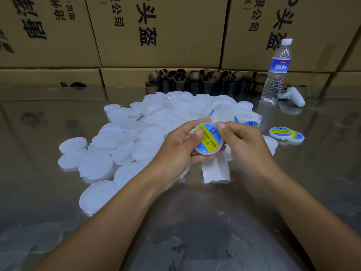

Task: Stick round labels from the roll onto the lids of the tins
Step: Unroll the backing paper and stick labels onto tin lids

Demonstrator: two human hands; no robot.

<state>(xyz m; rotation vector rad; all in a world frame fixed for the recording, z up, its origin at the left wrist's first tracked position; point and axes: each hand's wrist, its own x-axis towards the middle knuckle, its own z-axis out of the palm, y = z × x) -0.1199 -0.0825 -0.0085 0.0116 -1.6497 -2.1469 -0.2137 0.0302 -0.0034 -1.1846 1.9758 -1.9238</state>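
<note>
Left hand [175, 147] cradles lid [203, 152], thumb pressing label [210, 140]; right hand [243, 142] pinches lid rim. Roll [247, 118] just behind, toward table's far edge.

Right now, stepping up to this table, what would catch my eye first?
First comes the labelled lid with its bright blue and yellow sticker, held at the centre between the left hand and the right hand. Behind it and to the left, a heap of plain white lids sprawls over the shiny table. A water bottle stands far right, before stacked cardboard boxes.
</note>
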